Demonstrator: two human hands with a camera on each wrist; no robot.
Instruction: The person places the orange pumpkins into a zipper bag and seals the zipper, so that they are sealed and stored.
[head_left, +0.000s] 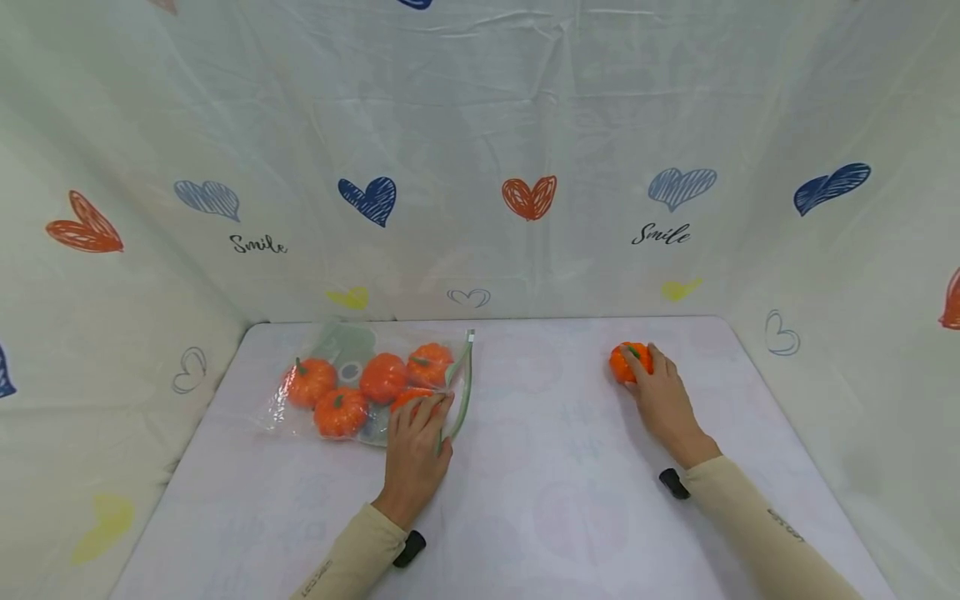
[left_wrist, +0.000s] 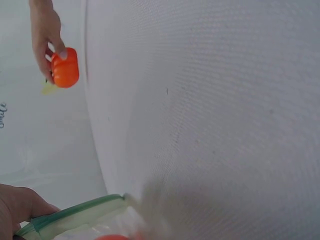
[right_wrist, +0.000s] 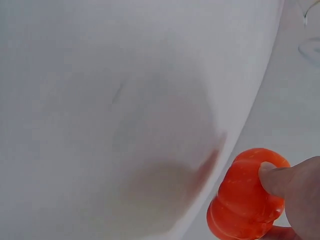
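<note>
A small orange toy pumpkin (head_left: 622, 363) is in my right hand (head_left: 667, 410), over the right part of the table. Thumb and fingers grip its sides; in the right wrist view the pumpkin (right_wrist: 245, 197) appears raised, with a reddish shadow below. My left hand (head_left: 415, 454) is at the open end of a clear zip bag (head_left: 348, 337), pinching its green-edged mouth (left_wrist: 82, 207). Several orange pumpkins (head_left: 341, 412) lie inside the bag. One pumpkin (head_left: 408, 397) is partly hidden under the left fingers.
The white table (head_left: 547, 467) extends between the two hands. Behind it hangs a pale curtain (head_left: 465, 125) printed with hearts, and more curtain closes both sides. Dark wrist devices (head_left: 410, 550) sit beneath both sleeves.
</note>
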